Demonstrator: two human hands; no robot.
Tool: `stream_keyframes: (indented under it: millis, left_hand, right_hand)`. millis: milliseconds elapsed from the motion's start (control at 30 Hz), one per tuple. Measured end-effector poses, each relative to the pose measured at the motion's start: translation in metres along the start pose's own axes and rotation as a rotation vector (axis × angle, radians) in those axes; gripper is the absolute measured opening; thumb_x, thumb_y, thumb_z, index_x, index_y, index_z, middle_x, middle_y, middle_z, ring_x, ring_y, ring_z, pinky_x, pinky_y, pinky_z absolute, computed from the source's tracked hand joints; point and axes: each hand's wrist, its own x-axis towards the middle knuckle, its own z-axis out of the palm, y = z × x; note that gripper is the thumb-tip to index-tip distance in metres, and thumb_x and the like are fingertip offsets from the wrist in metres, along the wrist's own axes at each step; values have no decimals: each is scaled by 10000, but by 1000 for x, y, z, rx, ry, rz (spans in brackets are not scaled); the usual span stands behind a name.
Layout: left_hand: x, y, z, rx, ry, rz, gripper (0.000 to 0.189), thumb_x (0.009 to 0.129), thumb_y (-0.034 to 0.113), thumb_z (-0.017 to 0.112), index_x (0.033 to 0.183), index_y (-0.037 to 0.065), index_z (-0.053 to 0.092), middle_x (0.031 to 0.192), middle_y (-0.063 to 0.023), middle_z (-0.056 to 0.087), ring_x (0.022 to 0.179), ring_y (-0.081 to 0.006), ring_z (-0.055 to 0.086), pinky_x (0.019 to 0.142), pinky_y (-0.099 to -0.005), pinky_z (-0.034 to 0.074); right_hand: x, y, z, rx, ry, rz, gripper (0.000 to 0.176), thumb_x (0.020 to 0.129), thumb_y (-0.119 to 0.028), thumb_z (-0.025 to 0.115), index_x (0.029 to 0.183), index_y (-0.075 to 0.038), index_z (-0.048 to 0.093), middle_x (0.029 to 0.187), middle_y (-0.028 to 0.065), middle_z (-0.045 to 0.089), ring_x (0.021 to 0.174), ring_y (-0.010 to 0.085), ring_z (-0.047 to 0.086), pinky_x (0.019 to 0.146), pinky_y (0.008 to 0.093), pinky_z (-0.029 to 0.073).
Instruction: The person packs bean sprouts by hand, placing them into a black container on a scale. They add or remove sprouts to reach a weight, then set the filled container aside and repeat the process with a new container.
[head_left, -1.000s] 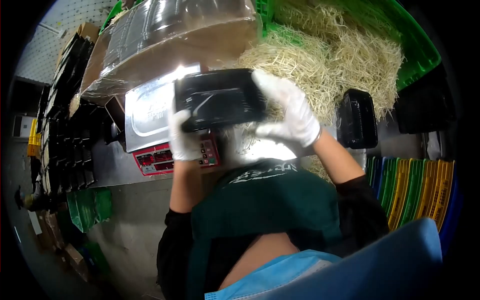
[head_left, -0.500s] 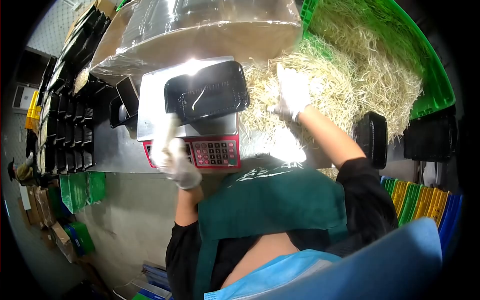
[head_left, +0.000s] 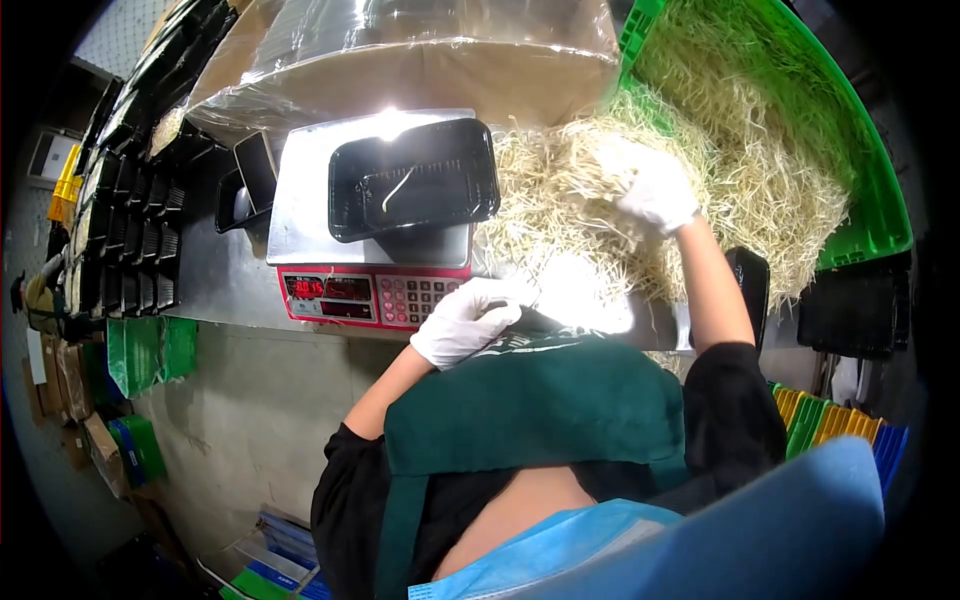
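Observation:
My left hand (head_left: 473, 318), in a white glove, is over the table's near edge beside the keypad of the red-fronted scale (head_left: 290, 240). Its fingers stretch to the right, thumb apart, with nothing seen in them. On the scale's metal plate sits a black plastic tray (head_left: 410, 215), a single pale sprout lying in it. My right hand (head_left: 660, 190), also gloved, is in the heap of bean sprouts (head_left: 760, 190), its fingers curled round a bunch; the fingertips are hidden by sprouts. Red digits are lit on the scale's display.
Behind the scale stands a plastic-wrapped carton (head_left: 420, 85). A green crate (head_left: 880, 225) at the right spills sprouts onto the table. Stacked black trays (head_left: 140, 240) line the left. A small black container (head_left: 230, 205) is beside the scale; more black trays (head_left: 845, 310) stand right.
My left hand has moved from the scale's front left to the right, uncovering the display. My right hand has shifted right and now grasps sprouts. The tray stays on the scale.

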Motion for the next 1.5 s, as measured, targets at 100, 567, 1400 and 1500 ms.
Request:
stream_keyframes:
  millis: [100,567,1400,1500]
  left_hand:
    - [28,-25,-2,661,182,464,344,815,35,622,1158,14,602,1002,-114,658,793,-166,603,818,-257,479]
    - [133,-11,24,1523,-118,-28,1296,537,568,824,1474,3,128,1509,-245,180,1413,-331,186,1168,-409,127]
    - [220,-15,-40,1300,424,-378,1170,573,601,749,1470,48,242,1555,-164,127,1444,-301,58,1166,-367,125]
    - [205,-2,-26,1259,438,-274,766,669,547,711,1278,117,535,1337,-204,473,1273,-309,419,1040,-374,357]
  right_hand:
    - [-12,-32,-4,-276,-196,-20,423,755,-227,589,1164,-126,624,934,124,691,752,279,651,715,355,528]
    - [-56,45,32,-81,-70,-160,1037,571,-482,811,1388,-13,378,1401,240,402,1296,374,395,1066,443,330]
    - [-35,82,42,-266,127,201,969,693,-196,736,1476,-45,186,1424,203,392,1234,273,487,1003,346,437]
    - [-3,170,76,365,89,0,817,744,-40,651,1458,-59,256,1374,148,478,1127,224,566,923,304,484]
